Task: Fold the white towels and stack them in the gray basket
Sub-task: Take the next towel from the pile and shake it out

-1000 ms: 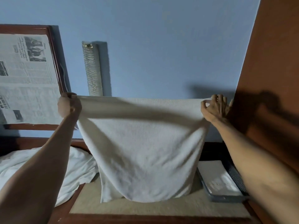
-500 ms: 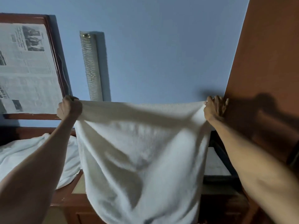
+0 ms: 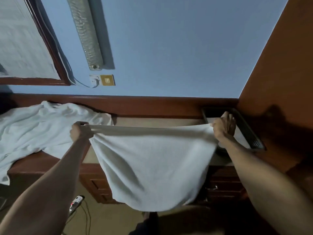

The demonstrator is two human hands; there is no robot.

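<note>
Two hands hold one white towel (image 3: 152,167) by its top corners, in the air over the front edge of a wooden counter (image 3: 152,121). Both arms reach forward, nearly straight. The left hand (image 3: 80,132) is a tight fist with the left corner bunched inside it. The right hand (image 3: 223,127) has its fingers curled and pinches the right corner, just above the near-left part of the gray basket (image 3: 250,133).

The towel's taut top edge runs left to right, almost level, and that is its long axis. The rest sags below it in a rounded belly, the lower hem hanging in front of the drawers (image 3: 223,182). That hem is blurred, so its corners cannot be made out.

The cloth hides the middle of the counter front. The right hand and forearm cover part of the basket, which sits at the counter's right end against the brown side panel. Something pale lies inside it, too hidden to read. A loose heap of white cloth (image 3: 39,128) lies on the left end, cut off by the frame's edge.
</note>
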